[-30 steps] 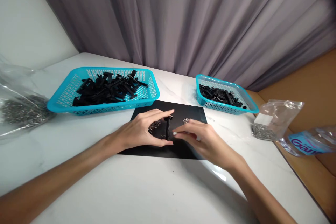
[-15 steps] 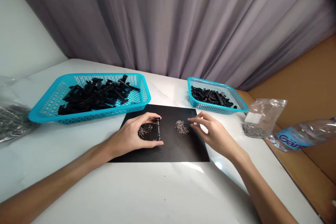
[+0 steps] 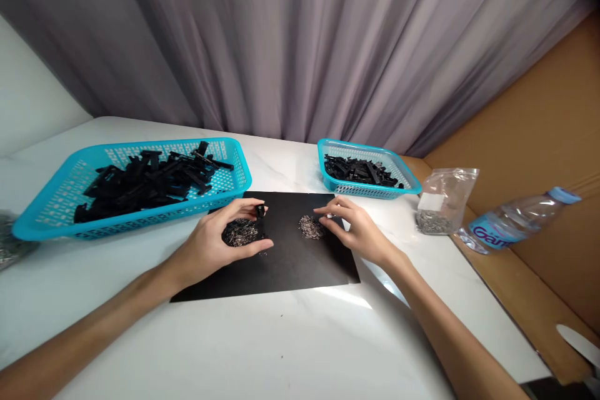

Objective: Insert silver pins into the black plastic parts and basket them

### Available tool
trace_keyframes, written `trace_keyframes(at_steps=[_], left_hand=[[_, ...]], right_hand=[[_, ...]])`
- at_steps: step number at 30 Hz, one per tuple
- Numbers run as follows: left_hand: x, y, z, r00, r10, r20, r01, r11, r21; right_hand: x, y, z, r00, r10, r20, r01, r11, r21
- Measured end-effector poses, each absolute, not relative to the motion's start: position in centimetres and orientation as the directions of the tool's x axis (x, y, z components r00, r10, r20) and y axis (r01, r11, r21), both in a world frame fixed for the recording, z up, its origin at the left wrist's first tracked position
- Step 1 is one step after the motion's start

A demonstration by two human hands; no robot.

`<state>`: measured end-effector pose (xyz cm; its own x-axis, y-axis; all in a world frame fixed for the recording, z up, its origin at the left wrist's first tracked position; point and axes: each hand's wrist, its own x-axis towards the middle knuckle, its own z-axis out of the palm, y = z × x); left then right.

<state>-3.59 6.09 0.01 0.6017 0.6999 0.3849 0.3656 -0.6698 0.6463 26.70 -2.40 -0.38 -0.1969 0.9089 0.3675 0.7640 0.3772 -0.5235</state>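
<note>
My left hand rests on a black mat and pinches a small black plastic part upright between thumb and fingers. A pile of small metal pieces lies under its palm. My right hand hovers over the mat's right side, fingers bent, fingertips touching a second pile of metal pieces. Whether those fingers hold a piece I cannot make out.
A large teal basket of black plastic parts stands at the left, a smaller teal basket at the back right. A clear bag of metal pieces and a lying water bottle sit right. Another bag shows at the left edge.
My right hand drew away from the black part and went to the right metal pile. My left hand kept the part. The camera swung right, which brought the bottle into view.
</note>
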Motion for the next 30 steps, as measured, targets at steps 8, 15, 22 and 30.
trace_keyframes(at_steps=[8,15,22,30], left_hand=[[-3.5,6.2,-0.1,0.6,0.709,0.37,0.39,-0.663,0.638],[-3.4,6.1,-0.3,0.616,0.7,0.361,0.435,-0.684,0.586],[-3.5,6.3,-0.3,0.608,0.686,0.4,0.44,-0.711,0.549],[-3.5,6.3,-0.2,0.621,0.668,0.411,0.448,-0.732,0.513]], right_hand=[[26.9,-1.9,-1.7,-0.231,0.928,0.293,0.773,0.358,-0.524],[26.7,-0.4,-2.3,-0.09,0.927,0.364,0.733,0.309,-0.606],[28.4,-1.4,-0.7,-0.129,0.933,0.335,0.738,0.316,-0.596],[28.7,-2.2,0.1,-0.196,0.935,0.295,0.739,0.339,-0.582]])
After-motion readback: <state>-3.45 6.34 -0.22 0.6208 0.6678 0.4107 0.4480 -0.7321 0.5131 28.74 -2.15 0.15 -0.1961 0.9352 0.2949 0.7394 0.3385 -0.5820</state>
